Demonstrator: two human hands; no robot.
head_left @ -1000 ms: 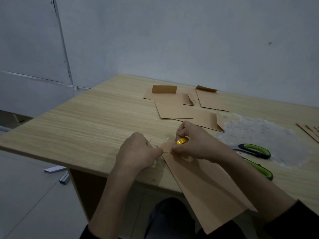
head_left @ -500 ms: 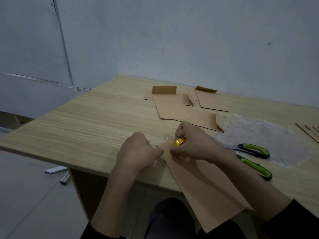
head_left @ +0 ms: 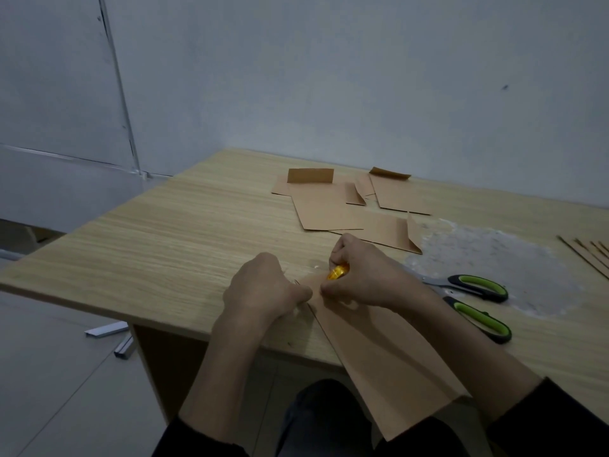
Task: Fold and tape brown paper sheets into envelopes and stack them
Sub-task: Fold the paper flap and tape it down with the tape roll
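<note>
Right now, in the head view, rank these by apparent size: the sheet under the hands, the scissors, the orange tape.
1. Sheet: largest, though it lies nearest the camera, which enlarges it.
2. Scissors: clearly smaller, and farther off.
3. Tape: smallest, but the right hand hides most of it, so its full size is unclear.

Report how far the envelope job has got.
Done: several folded envelopes lie overlapping at the far side of the table. In hand: the right hand holds an orange tape roll at the top of a sheet; the left hand is beside it. Left: finishing this one, stacking.
</note>
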